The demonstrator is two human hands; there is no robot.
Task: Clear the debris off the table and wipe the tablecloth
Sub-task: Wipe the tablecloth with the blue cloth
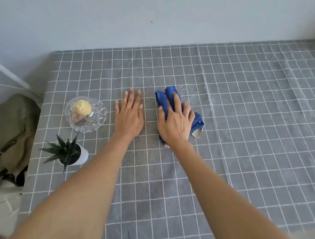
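Note:
A grey tablecloth [245, 113] with a white grid covers the table. My left hand [129, 114] lies flat on it near the middle, fingers straight and pointing away from me. Just to its right, my right hand [175, 123] presses a bunched blue cloth [165, 96] onto the tablecloth, with fingers curled over it. The cloth sticks out beyond my fingertips and to the right of my palm. Fine white specks of debris [192, 93] are scattered on the tablecloth right of the cloth's far end.
A cut-glass dish [97, 119] holding a yellow cupcake [82, 107] stands left of my left hand. Nearer me is a small spiky plant in a white pot [83, 154]. An olive bag [6, 130] sits off the table's left edge. A wall runs behind.

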